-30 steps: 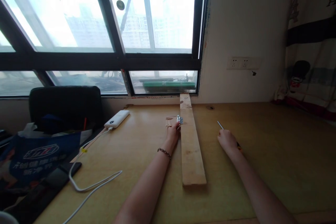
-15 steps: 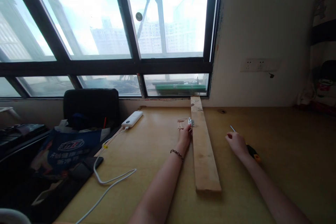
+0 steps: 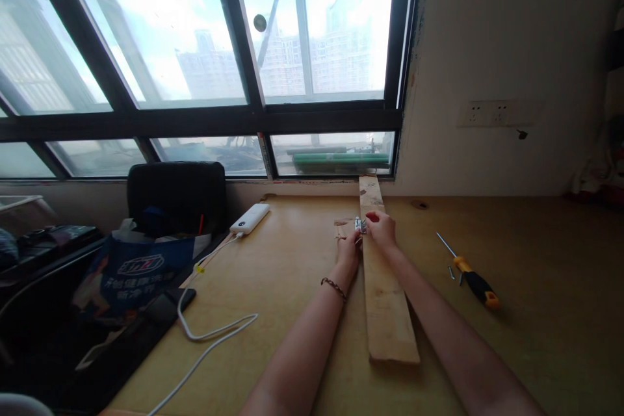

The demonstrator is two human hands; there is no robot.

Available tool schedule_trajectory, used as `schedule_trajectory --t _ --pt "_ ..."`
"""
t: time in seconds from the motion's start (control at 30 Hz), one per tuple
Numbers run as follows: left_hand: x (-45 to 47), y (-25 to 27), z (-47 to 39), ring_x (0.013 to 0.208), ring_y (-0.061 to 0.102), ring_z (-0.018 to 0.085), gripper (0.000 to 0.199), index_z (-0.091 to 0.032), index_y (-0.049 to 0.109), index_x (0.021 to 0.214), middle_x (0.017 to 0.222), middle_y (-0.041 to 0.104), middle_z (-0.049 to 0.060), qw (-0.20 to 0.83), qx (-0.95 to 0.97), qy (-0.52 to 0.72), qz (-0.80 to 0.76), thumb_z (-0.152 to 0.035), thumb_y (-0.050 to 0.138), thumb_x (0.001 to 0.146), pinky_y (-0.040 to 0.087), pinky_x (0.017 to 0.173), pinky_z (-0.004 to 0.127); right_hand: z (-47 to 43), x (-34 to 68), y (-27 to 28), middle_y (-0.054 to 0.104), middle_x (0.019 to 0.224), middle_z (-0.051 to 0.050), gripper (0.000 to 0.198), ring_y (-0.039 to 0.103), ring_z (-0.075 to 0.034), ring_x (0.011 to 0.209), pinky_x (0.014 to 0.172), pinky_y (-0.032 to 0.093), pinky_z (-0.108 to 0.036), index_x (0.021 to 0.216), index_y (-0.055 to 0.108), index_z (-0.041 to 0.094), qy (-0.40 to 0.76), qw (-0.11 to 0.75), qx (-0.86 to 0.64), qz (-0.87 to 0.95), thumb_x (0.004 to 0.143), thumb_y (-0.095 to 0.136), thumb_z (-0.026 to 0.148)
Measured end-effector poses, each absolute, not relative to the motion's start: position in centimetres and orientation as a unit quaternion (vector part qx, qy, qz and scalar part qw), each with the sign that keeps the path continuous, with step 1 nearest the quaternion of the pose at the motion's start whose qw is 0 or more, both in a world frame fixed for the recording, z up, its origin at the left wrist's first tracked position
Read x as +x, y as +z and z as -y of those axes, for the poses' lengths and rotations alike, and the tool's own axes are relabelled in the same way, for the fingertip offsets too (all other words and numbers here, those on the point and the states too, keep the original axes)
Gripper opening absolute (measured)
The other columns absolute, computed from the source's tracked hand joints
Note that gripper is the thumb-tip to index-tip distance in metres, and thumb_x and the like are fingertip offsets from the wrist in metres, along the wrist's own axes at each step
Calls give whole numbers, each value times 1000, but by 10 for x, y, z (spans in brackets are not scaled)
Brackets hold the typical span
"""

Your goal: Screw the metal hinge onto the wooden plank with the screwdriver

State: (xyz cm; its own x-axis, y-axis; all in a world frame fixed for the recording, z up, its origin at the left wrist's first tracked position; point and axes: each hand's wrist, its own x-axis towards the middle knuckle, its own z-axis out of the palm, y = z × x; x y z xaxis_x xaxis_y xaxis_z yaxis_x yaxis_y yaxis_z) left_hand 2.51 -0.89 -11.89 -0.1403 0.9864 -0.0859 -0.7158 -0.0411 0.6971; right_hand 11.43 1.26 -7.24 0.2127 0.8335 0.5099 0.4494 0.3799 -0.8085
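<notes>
A long wooden board lies lengthwise on the table, its far end by the window. At its left edge, toward the far end, is a small silver metal hinge. My left hand is closed on the hinge from the near left side, beside the board. Over the board, my right hand is pinched shut at the hinge's right side; whatever its fingertips hold is too small to tell. On the right lies a screwdriver with a black and yellow handle, and two small screws beside it.
The wooden table bears a white power bank with a white cable on the left. A flat wood piece lies left of the hinge. Beyond the left edge are a black chair and a blue bag.
My right hand has moved left from beside the screwdriver to the hinge on the board, uncovering the screwdriver and screws. My left hand has stayed at the hinge. The view has shifted slightly.
</notes>
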Motion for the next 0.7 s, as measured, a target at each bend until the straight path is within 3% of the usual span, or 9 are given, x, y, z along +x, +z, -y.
schedule_trajectory --t 0.37,0.7 --pt "26 -122 8 60 60 15 21 -10 62 77 71 64 6 608 201 692 -333 -19 66 58 47 59 27 -13 117 -81 67 77 -5 19 60 -17 71 69 45 -26 78 64 16 102 526 -567 626 68 48 20" --pt "26 -128 3 64 60 16 23 -9 64 79 75 65 7 599 213 697 -333 -18 67 57 47 62 28 -10 116 -81 65 78 -7 21 59 -16 69 68 45 -25 80 66 14 72 521 -546 653 67 49 16"
